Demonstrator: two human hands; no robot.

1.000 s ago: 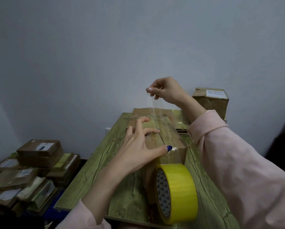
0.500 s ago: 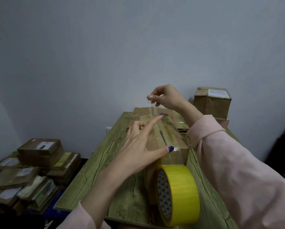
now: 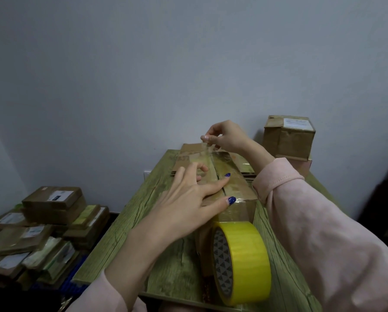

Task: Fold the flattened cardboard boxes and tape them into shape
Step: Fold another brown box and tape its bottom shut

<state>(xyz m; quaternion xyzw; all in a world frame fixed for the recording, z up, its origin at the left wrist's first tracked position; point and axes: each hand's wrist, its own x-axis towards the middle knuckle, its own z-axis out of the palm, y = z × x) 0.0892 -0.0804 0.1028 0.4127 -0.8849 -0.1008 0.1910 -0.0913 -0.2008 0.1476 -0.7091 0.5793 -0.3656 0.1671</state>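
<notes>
Left hand (image 3: 188,194) lay flat on the top of the cardboard box (image 3: 238,188), fingers straight and spread, grasping nothing. Its thumb and forefinger, both with dark blue nails, pressed the clear tape strip (image 3: 232,213) down beside the seam between the two top flaps. Right hand (image 3: 228,137) was raised just above the far end of the box and pinched the free end of the strip between thumb and fingertips; the remaining fingers were curled. The strip ran from that pinch along the box top, over the near edge and down the near face to the yellow tape roll (image 3: 242,262), which stood on edge against that face at the near edge of the table (image 3: 139,226) — a green, wood-grained surface. The box itself sat lengthwise along the middle of the table. Flattened cardboard (image 3: 186,154) lay on the table just beyond the box, partly hidden by the hands. Both arms wore pale pink sleeves (image 3: 323,233). A taped brown box with a white label (image 3: 287,140) stood at the far right on a pink carton (image 3: 306,164). Left of the table, lower down, labelled parcels (image 3: 42,224) were piled — brown and pale green.
</notes>
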